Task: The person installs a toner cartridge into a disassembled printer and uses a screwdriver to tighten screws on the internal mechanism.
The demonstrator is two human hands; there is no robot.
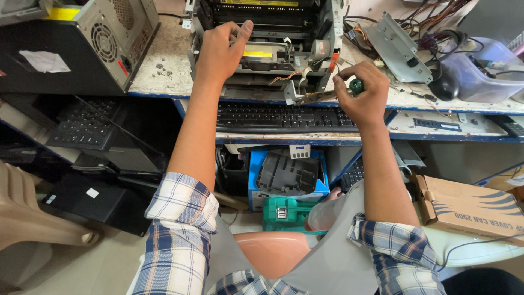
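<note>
An opened printer chassis [273, 41] with black frame, grey metal sides and a yellow strip inside stands on the worn bench. My left hand [221, 49] rests on its left front, fingers bent over the inner parts, thumb raised. My right hand [363, 93] is closed around a screwdriver with a green handle [356, 85]; its thin shaft points up toward the printer's right front corner, near orange and white wires [289, 76].
A black keyboard [284, 117] lies on a shelf under the bench edge. A computer case [82, 43] stands at left, with loose screws [162, 70] beside it. A metal bracket [396, 46], cables, a black mouse [443, 84] and a clear plastic tub [483, 71] sit at right. Boxes lie below.
</note>
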